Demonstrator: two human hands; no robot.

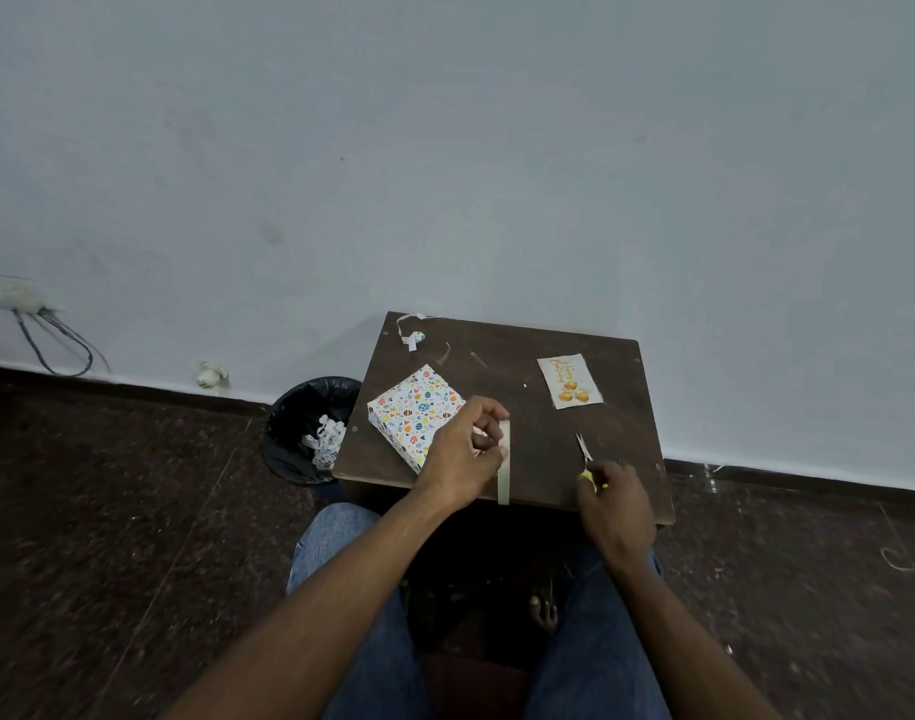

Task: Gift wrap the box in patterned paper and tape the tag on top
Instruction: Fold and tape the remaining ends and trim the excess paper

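The person wears blue denim jeans (595,662) on both legs. Both forearms are bare, with no sleeves, watch or bands showing. The left hand (458,459) and right hand (613,504) carry no rings or gloves. One foot (543,613) is bare.

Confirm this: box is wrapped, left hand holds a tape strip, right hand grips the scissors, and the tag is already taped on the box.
Not the tag: the head view shows it lying loose on the table, apart from the wrapped box. The rest stands.
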